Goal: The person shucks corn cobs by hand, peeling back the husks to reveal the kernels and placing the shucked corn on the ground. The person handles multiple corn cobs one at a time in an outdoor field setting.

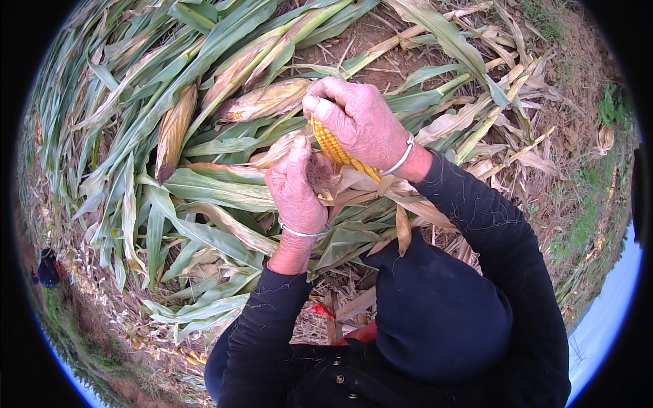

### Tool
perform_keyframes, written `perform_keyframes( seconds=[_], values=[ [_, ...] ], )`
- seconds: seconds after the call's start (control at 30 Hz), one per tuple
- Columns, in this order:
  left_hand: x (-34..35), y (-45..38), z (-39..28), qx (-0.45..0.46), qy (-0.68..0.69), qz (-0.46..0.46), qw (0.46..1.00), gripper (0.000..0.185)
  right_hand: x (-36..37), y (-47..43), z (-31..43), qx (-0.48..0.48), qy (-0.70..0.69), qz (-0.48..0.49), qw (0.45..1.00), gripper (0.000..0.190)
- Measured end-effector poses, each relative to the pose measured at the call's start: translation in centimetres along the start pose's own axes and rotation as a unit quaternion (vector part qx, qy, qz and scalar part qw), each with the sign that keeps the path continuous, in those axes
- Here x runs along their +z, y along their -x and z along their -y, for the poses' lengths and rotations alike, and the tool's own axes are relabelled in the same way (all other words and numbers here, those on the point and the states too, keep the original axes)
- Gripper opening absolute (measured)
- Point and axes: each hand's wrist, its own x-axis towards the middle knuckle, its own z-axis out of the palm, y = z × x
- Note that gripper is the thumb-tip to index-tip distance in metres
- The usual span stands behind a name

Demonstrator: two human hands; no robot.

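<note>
A yellow ear of corn (pixel 334 148) shows between my hands, its kernels partly bare. My right hand (pixel 363 120) closes around the ear's upper end, the fingers curled over it. Dry husk leaves (pixel 359 186) hang peeled back at the ear's lower end. My left hand (pixel 296 186) grips a piece of husk with brown corn silk (pixel 320 173) beside the ear, thumb pointing up. Its fingers are mostly hidden behind the palm. Each wrist wears a pale bangle.
Cut green corn stalks (pixel 214 56) lie heaped in front and to the left. Among them are ears still in husk (pixel 268 99), one more husked ear (pixel 176 130) pointing down. Several bare yellow cobs (pixel 194 357) lie low on the left. A dark bundle (pixel 48 268) stands at the far left.
</note>
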Motion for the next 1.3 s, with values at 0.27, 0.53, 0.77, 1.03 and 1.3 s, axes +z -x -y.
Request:
perform_keyframes(
  seconds=[0.27,0.53,0.77,1.03,1.3],
  values=[
    [-4.0,3.1,0.4,-0.171,-0.157,0.207,0.951,0.050,-1.1,0.3,-1.9,0.083,-0.070,-0.039,0.993,0.033],
    [-8.9,7.9,7.6,-0.199,-0.322,0.330,0.865,0.046,-9.1,11.6,-15.6,0.333,-0.411,-0.400,0.749,0.024],
    [-6.2,4.6,3.4,-0.228,-0.303,0.309,0.872,0.032,-11.2,7.0,-10.2,0.158,-0.388,-0.436,0.796,0.015],
    [1.6,-2.3,-10.0,0.242,-0.141,0.226,0.933,0.073,-10.5,-0.4,5.9,-0.237,-0.250,-0.228,0.911,0.018],
    [3.6,0.8,-4.9,0.021,-0.236,0.314,0.919,0.093,-9.8,-0.2,6.4,-0.066,-0.436,-0.170,0.881,0.025]
  ],
)
